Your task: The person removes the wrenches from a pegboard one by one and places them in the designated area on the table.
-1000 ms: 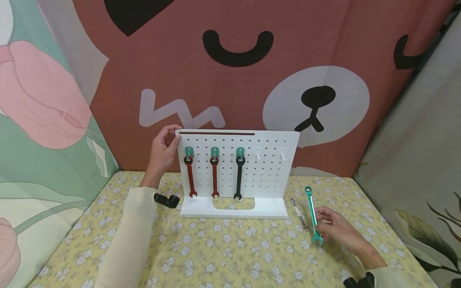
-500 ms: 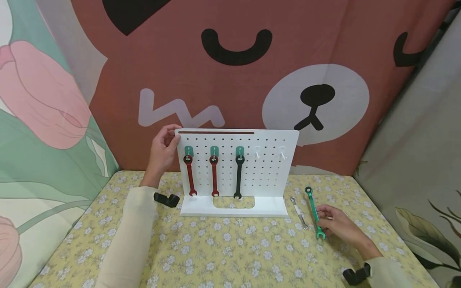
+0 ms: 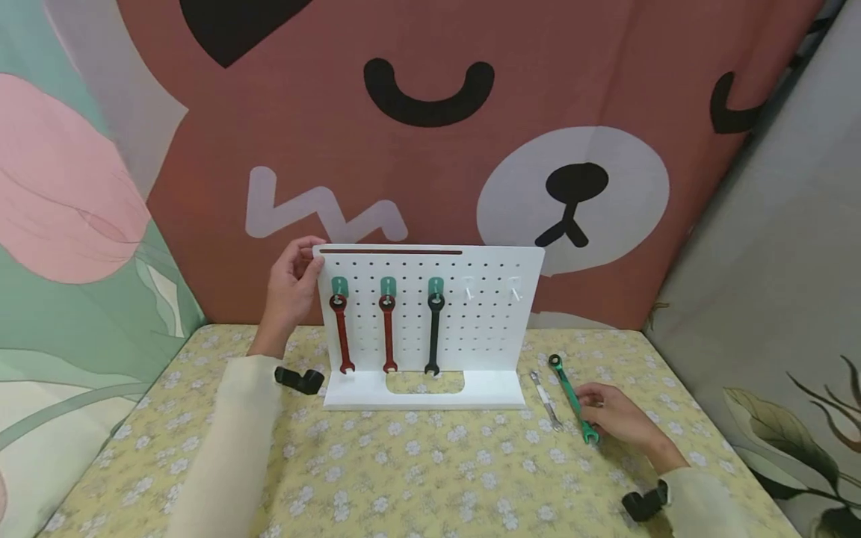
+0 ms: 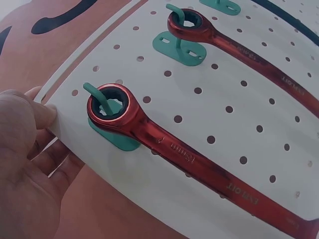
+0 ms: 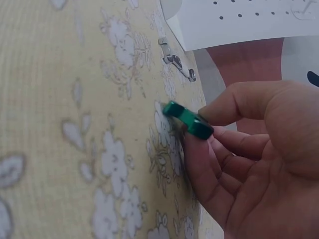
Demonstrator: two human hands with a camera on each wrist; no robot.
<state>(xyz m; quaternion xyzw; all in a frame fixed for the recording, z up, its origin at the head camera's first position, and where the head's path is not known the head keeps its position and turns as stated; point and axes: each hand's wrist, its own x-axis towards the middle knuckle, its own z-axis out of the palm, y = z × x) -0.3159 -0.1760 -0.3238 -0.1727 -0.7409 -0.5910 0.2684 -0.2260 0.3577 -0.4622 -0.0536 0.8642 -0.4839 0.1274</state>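
Three wrenches (image 3: 386, 329) hung, two hooks (image 3: 492, 287) bare; right hand (image 3: 615, 420) pinching green wrench (image 3: 572, 399), left hand (image 3: 289, 288) gripping pegboard (image 3: 494, 329).

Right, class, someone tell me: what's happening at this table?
A person's left hand grips the top left corner of a white pegboard where two red spanners and a black one hang on hooks. Their right hand pinches the lower end of a green spanner lying on the flowered tablecloth, beside a small silver spanner.
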